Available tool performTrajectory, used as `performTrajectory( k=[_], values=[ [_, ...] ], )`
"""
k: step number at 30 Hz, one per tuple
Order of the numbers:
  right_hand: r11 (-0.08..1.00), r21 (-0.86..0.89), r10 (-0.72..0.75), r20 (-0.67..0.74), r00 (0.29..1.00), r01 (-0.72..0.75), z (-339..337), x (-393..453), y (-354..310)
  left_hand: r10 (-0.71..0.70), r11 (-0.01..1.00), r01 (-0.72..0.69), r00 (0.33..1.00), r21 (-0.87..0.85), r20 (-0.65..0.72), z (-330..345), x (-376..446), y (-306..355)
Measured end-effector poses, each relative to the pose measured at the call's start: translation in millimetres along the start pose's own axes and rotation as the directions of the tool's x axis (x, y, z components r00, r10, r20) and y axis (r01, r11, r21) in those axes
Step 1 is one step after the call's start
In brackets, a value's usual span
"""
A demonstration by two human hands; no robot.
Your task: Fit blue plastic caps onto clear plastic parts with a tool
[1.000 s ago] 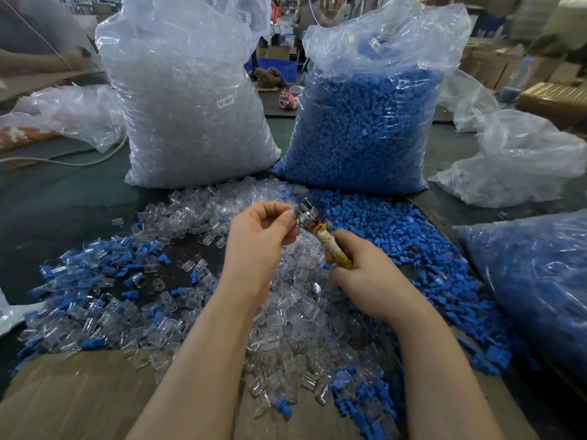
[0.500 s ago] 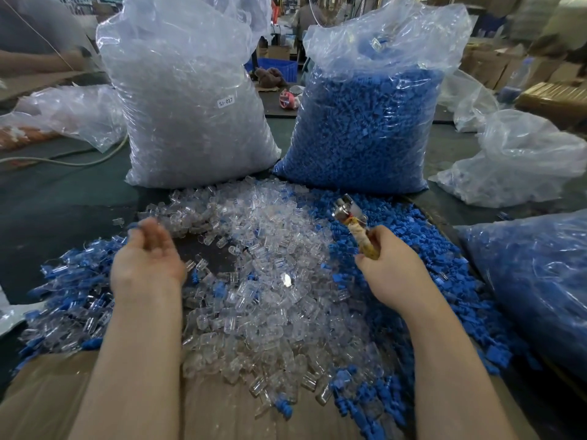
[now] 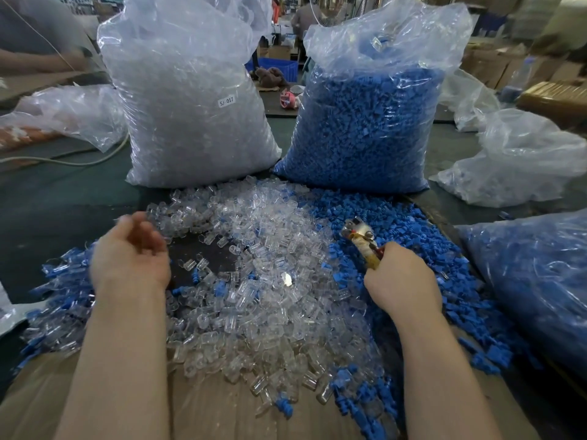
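A heap of clear plastic parts (image 3: 260, 281) covers the middle of the table. Loose blue caps (image 3: 406, 223) lie in a heap to its right. At the left sits a pile of clear parts with blue caps fitted (image 3: 60, 300). My right hand (image 3: 401, 277) grips the taped handle of a small metal-headed tool (image 3: 360, 233), whose head hangs over the edge of the blue caps. My left hand (image 3: 130, 262) hovers over the left side of the clear heap, fingers loosely curled, blurred, with nothing seen in it.
A tall bag of clear parts (image 3: 187, 100) and a tall bag of blue caps (image 3: 365, 122) stand behind the heaps. Another bag with blue contents (image 3: 533, 274) lies at the right. Cardboard (image 3: 222, 414) covers the near table edge. A person's arm (image 3: 38, 61) rests far left.
My left hand left the tool, swung out to the left pile, and now hangs a little nearer the clear heap. My right hand carried the tool right and down toward the blue caps.
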State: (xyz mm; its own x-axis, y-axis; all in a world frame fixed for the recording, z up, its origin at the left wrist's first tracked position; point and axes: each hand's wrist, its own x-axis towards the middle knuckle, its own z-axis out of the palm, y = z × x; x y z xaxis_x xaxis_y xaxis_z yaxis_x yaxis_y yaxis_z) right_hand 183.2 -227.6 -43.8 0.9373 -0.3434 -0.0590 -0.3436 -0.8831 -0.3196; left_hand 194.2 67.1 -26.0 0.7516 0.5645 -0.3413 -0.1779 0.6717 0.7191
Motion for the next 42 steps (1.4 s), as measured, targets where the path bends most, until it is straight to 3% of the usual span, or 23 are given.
performTrajectory(
  k=[2,3,6,8,9,10,12,17,22,28,30,32,36,42],
  values=[
    [1.0,-0.016,-0.004,0.02,1.0,0.004,0.6,-0.3,-2.2,-0.005,0.971,-0.012,0.997,0.239,0.072,7.4,-3.1,-5.2],
    [1.0,-0.018,0.0,0.022,1.0,0.001,0.7,-0.2,-2.7,0.015,0.89,-0.071,0.992,0.45,0.128,14.0,-6.1,-11.3],
    [1.0,-0.016,-0.004,0.009,1.0,0.004,0.2,0.6,-2.1,0.062,0.47,-0.343,0.932,0.814,0.357,19.0,-15.4,-30.5],
    [1.0,-0.004,-0.015,-0.003,1.0,0.015,0.3,0.9,-0.8,0.044,0.129,-0.446,0.895,0.886,0.444,17.5,-19.2,-41.4],
    [1.0,0.004,-0.021,-0.01,1.0,0.021,0.7,0.9,-0.3,0.044,0.024,-0.46,0.888,0.888,0.458,17.9,-19.4,-45.3],
    [1.0,0.013,-0.028,-0.019,0.999,0.029,1.2,0.8,-0.3,0.046,-0.043,-0.469,0.881,0.882,0.47,18.5,-20.2,-47.3],
    [0.998,0.036,-0.04,-0.04,0.998,0.042,2.3,0.9,-1.5,0.028,-0.078,-0.446,0.893,0.891,0.45,19.3,-21.4,-50.4],
    [0.998,0.018,-0.061,-0.045,0.997,0.062,2.6,1.5,-5.1,0.013,-0.058,-0.434,0.9,0.899,0.435,18.0,-22.3,-46.7],
    [0.999,-0.016,-0.049,0.003,0.999,0.049,4.7,2.4,-4.4,-0.122,-0.087,-0.41,0.909,0.908,0.399,18.3,-20.3,-40.1],
    [0.996,0.024,-0.081,-0.04,0.996,0.082,5.8,2.0,-2.5,-0.115,0.047,-0.374,0.919,0.926,0.377,17.8,-21.4,-35.5],
    [0.991,0.099,-0.089,-0.063,0.994,0.095,5.5,3.8,-2.5,-0.061,0.125,-0.394,0.913,0.911,0.403,19.1,-24.2,-34.8],
    [0.974,0.204,-0.093,-0.056,0.994,0.102,4.2,5.2,-2.8,-0.053,0.28,-0.404,0.9,0.871,0.434,23.1,-27.1,-34.1],
    [0.906,0.407,-0.105,-0.06,0.993,0.12,2.2,6.9,-3.1,-0.245,0.637,-0.254,0.829,0.728,0.503,38.4,-39.8,-38.4],
    [0.784,0.609,-0.083,-0.092,0.992,0.122,0.0,4.2,-5.0,-0.398,0.771,-0.083,0.711,0.632,0.579,48.7,-56.8,-52.4]
  ],
)
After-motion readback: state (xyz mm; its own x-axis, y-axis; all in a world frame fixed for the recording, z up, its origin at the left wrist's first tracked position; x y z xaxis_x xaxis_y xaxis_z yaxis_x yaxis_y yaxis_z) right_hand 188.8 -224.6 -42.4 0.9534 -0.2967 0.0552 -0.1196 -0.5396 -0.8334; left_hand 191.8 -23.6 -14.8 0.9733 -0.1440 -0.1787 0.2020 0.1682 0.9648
